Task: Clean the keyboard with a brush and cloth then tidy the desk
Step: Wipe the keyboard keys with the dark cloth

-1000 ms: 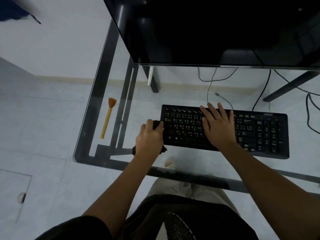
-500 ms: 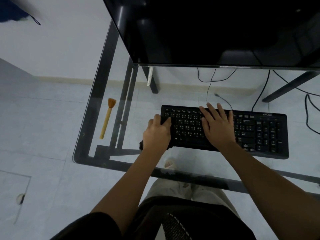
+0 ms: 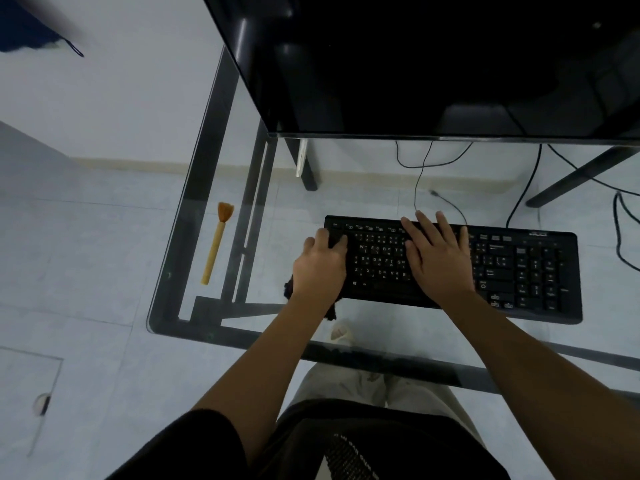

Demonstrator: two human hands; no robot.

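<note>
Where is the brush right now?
In the head view, the brush lies untouched on the glass desk near its left edge, left of the keyboard, bristles pointing away.

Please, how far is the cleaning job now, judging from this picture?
Looks done: the brush lies set aside on the glass desk, so brushing seems over, though I cannot confirm it. In hand: the left hand presses a dark cloth on the left end of the keyboard, while the right hand lies flat on the keys. Left: wiping the remaining keys, then tidying the desk.

A glass desk [image 3: 180, 237] is seen; left of the keyboard [image 3: 519, 271] a brush [image 3: 216, 244] is laid, a monitor [image 3: 415, 64] behind.
</note>
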